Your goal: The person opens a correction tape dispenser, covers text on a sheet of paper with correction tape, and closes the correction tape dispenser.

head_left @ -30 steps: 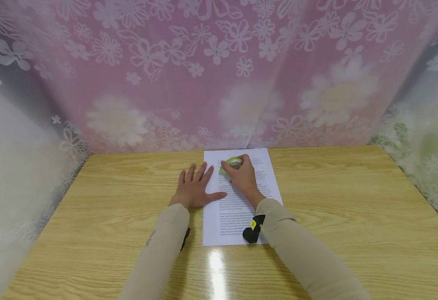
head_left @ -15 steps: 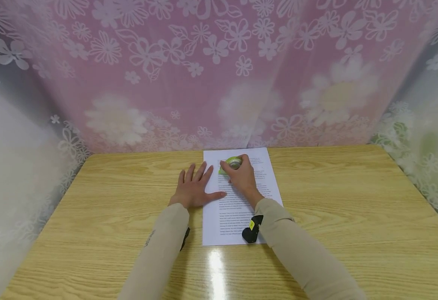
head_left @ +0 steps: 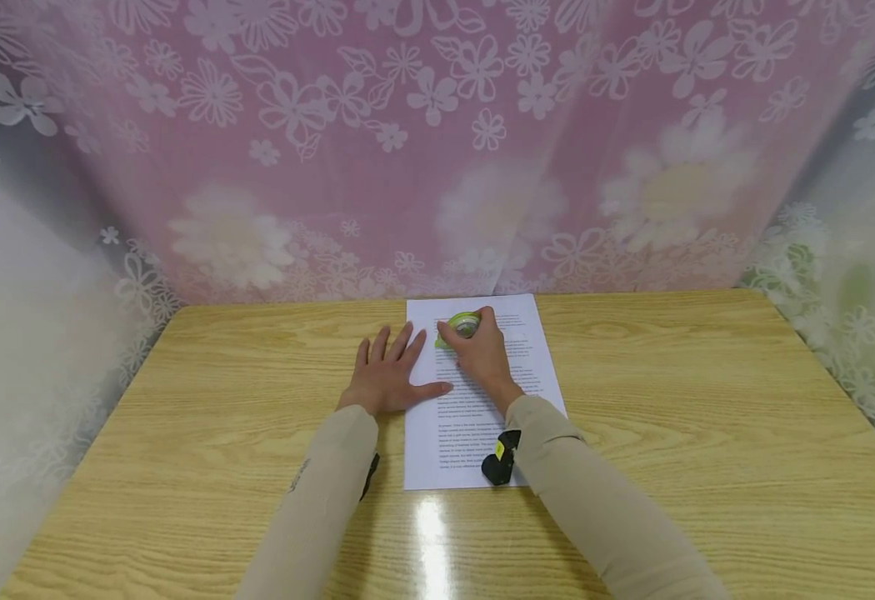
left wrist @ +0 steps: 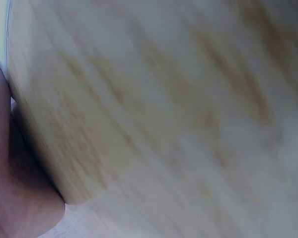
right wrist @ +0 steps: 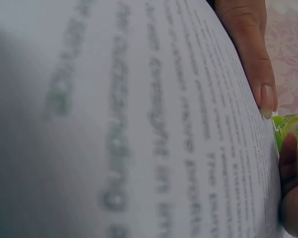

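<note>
My right hand [head_left: 485,354] grips a green correction tape [head_left: 463,324] with a clear round window, near the upper part of a printed sheet [head_left: 422,450]. In the right wrist view the correction tape [right wrist: 297,126] shows at the far right, partly hidden by my right hand's fingers [right wrist: 289,158]. Whether its tip touches the sheet is hidden. My left hand [head_left: 388,383] lies flat with fingers spread at the sheet's left side. Its thumb [head_left: 432,390] reaches onto the text. In the left wrist view only part of my left hand [left wrist: 20,198] appears at the left edge.
A wooden table [head_left: 257,375] carries the sheet, whose far edge lies near the table's back edge. Behind hangs a pink flowered curtain [head_left: 377,183], with pale floral cloth [head_left: 857,275] along the sides. Black wrist cameras [head_left: 499,462] sit on beige sleeves.
My right hand and the correction tape have shifted very slightly to the left. My left hand stays where it was.
</note>
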`<state>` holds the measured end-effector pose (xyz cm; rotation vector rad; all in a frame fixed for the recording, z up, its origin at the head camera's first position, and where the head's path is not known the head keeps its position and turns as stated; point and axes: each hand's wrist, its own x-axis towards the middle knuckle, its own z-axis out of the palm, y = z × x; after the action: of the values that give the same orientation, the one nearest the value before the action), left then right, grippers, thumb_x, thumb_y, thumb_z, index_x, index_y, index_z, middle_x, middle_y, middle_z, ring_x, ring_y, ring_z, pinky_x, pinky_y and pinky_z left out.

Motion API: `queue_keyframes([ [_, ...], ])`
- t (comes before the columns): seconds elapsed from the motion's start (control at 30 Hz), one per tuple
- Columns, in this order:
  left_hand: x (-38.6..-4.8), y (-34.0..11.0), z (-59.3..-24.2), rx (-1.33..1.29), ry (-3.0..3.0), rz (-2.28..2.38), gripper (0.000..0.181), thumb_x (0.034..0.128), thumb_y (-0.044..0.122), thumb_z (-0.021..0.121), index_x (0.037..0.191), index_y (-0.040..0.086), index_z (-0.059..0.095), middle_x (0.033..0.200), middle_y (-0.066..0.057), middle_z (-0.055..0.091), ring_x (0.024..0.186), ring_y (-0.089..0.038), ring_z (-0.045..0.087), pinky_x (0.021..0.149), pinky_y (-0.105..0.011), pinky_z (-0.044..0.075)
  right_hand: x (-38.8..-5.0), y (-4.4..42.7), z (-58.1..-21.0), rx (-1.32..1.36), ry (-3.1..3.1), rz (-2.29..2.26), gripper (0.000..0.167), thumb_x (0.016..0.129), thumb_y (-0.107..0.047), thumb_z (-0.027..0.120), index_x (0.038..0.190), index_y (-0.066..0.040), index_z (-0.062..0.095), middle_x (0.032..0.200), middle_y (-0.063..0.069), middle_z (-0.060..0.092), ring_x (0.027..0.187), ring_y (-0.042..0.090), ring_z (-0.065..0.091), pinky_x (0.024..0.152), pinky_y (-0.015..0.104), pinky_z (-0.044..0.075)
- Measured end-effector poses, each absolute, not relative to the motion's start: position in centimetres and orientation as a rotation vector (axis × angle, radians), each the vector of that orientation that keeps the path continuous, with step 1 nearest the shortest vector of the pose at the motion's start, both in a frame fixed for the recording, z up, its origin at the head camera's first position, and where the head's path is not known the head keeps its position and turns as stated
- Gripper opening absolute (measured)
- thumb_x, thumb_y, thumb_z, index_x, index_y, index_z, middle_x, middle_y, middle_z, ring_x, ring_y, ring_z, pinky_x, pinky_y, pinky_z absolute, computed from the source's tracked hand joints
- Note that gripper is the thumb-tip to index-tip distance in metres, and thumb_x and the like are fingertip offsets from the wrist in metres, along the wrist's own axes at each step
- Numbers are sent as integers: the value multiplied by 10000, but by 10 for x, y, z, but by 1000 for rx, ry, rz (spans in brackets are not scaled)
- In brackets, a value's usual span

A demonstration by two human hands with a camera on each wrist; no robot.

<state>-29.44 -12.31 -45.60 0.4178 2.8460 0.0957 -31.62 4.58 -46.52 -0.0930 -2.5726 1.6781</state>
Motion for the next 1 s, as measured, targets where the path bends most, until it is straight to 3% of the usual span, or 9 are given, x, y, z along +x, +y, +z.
queue_keyframes([
  [1.0, -292, -124, -453, 428, 2854, 81, 971, 788, 854, 300, 1546, 308, 35, 1593, 54, -31, 1444, -271, -59, 1127, -521, -4, -319, 44, -460, -63, -2666, 1514, 650, 869, -421, 677, 1252, -4, 357, 982, 132, 575, 847, 248, 605, 757, 360, 495],
])
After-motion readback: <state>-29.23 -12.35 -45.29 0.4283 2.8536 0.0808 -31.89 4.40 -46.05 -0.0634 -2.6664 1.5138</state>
